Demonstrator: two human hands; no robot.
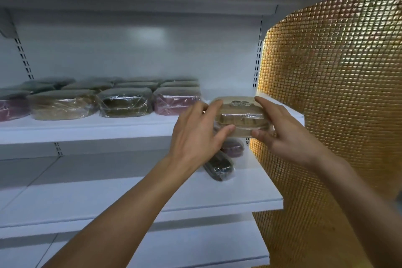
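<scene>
A clear plastic pack of brown biscuits with a tan label [240, 115] is held between both hands in front of the right end of the upper white shelf [87, 130]. My left hand [195, 135] grips its left side, fingers on top and thumb under the front edge. My right hand [282, 130] grips its right side the same way. Whether the pack touches the shelf is hidden by my hands.
Rows of wrapped packs, tan [62, 104], dark [126, 102] and pink [176, 101], fill the upper shelf's left and middle. Two packs, one dark [219, 166] and one purple [232, 148], lie on the lower shelf [130, 198]. A gold mosaic wall [330, 82] bounds the right side.
</scene>
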